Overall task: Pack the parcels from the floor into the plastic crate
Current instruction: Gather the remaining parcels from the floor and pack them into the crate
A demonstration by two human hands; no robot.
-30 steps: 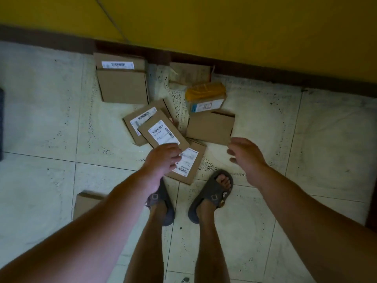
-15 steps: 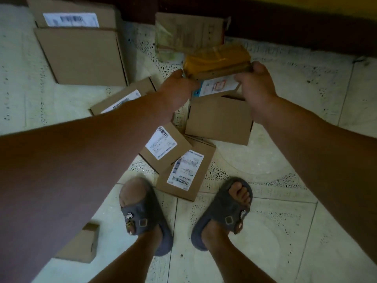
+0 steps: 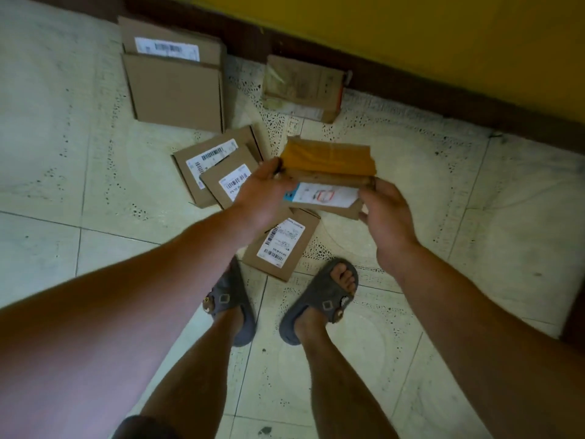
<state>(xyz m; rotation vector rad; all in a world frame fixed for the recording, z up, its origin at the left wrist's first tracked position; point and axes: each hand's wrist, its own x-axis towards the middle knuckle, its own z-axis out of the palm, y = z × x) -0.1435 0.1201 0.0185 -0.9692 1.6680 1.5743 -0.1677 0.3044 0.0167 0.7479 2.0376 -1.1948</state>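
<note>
Two hands (image 3: 262, 198) (image 3: 384, 213), one gripped parcel (image 3: 327, 160)

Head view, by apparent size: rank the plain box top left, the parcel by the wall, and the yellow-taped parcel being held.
1-2. plain box and yellow-taped parcel: alike; the held one is nearer the camera, so unranked.
3. parcel by the wall.
</note>
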